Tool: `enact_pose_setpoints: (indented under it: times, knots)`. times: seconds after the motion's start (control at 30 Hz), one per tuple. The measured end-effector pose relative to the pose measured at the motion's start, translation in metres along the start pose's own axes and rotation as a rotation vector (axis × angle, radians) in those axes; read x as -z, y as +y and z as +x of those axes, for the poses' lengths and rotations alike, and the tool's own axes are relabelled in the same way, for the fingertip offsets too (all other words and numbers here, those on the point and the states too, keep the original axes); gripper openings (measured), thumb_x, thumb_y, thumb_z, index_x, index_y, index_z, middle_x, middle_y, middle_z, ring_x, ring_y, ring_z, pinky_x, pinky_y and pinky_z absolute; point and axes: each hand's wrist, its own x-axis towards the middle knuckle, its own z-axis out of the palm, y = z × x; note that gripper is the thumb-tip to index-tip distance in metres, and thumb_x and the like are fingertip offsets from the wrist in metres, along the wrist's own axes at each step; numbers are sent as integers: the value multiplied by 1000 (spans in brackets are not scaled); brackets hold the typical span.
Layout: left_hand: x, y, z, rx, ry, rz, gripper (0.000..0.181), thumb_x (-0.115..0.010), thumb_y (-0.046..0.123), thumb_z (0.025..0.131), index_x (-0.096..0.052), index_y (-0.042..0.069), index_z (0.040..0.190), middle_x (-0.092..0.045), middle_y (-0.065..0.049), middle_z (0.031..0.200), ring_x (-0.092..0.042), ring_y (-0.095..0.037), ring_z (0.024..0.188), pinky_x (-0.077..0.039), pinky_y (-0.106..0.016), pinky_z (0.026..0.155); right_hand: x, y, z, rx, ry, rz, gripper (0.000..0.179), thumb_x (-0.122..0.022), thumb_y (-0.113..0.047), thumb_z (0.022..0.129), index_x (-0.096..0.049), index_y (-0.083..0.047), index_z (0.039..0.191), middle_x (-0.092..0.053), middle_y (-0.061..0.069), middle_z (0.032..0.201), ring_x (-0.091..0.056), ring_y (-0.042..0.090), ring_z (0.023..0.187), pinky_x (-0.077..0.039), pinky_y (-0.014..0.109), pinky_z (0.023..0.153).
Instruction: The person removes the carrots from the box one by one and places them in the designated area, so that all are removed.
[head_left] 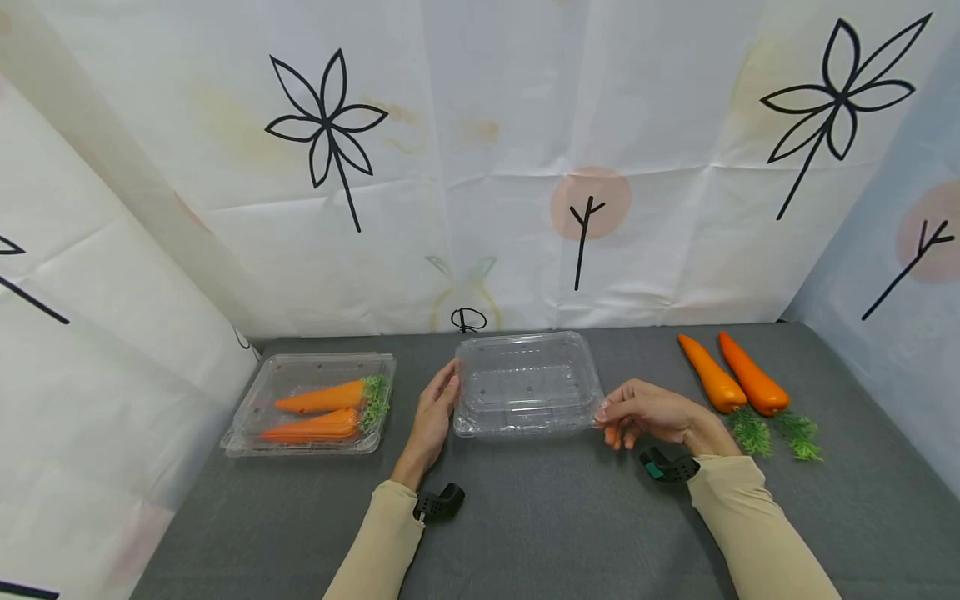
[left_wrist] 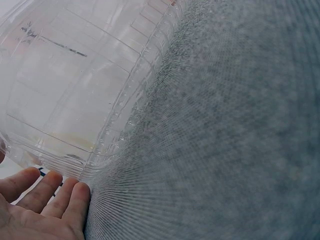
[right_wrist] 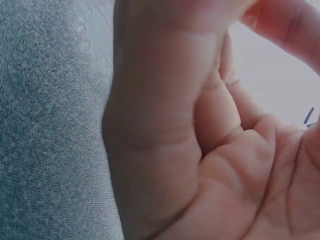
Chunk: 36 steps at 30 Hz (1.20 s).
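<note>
A clear plastic clamshell container point(head_left: 528, 379) with a closed lid and nothing inside stands in front of me between both hands. Against its left side rests my left hand point(head_left: 435, 408), and the left wrist view shows those fingers point(left_wrist: 76, 202) fairly straight along the container's end wall point(left_wrist: 60, 160). My right hand point(head_left: 648, 412) pinches the container's front right corner between thumb and index finger, the other fingers curled below. In the right wrist view this hand point(right_wrist: 160, 120) fills most of the picture and hides nearly all of the container.
Left on the grey tabletop point(head_left: 517, 517) sits another clear container point(head_left: 255, 400) with two orange carrots point(head_left: 322, 398) inside. Two loose carrots point(head_left: 712, 375) with green tops lie at the right, beyond my right hand. A patterned white cloth point(head_left: 487, 167) hangs behind the table.
</note>
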Motion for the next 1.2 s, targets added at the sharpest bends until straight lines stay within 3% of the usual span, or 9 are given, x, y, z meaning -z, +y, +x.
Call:
enact_pose_setpoints:
  times: [0.2, 0.73, 0.9, 1.1, 1.2]
  knots:
    - [0, 1, 0, 0, -6, 0, 52, -38, 21, 113, -28, -6, 157, -29, -22, 162, -25, -34, 150, -24, -47, 121, -1, 0, -1, 29, -20, -3, 25, -57, -7, 102, -70, 9, 89, -72, 5, 74, -67, 13, 65, -58, 24, 58]
    - [0, -1, 0, -15, -8, 44, 54, -38, 24, 113, -28, -5, 157, -28, -21, 162, -25, -34, 150, -27, -42, 121, -1, 0, 0, 3, 6, 24, 23, -58, -9, 102, -72, 7, 91, -72, 4, 74, -67, 12, 64, -58, 25, 59]
    - [-1, 0, -1, -8, 37, 109, 53, -38, 26, 113, -33, -5, 155, -33, -22, 160, -29, -35, 149, -25, -48, 121, 0, 2, 1, -2, 46, 62, 24, -57, -9, 103, -73, 8, 96, -72, 4, 76, -67, 13, 66, -59, 26, 60]
    - [-3, 4, -1, 17, 153, 174, 49, -45, 26, 111, -47, -5, 148, -51, -24, 145, -46, -36, 136, -37, -51, 114, -2, 0, 3, -3, 95, 92, 24, -58, -12, 103, -73, 7, 99, -73, 5, 80, -68, 16, 70, -61, 31, 64]
    - [-3, 8, 0, 49, 148, 169, 50, -46, 27, 111, -45, -4, 150, -49, -23, 148, -47, -35, 136, -40, -51, 112, -4, -2, 4, 1, 140, 79, 26, -59, -14, 104, -71, 9, 102, -73, 8, 86, -69, 18, 77, -61, 33, 68]
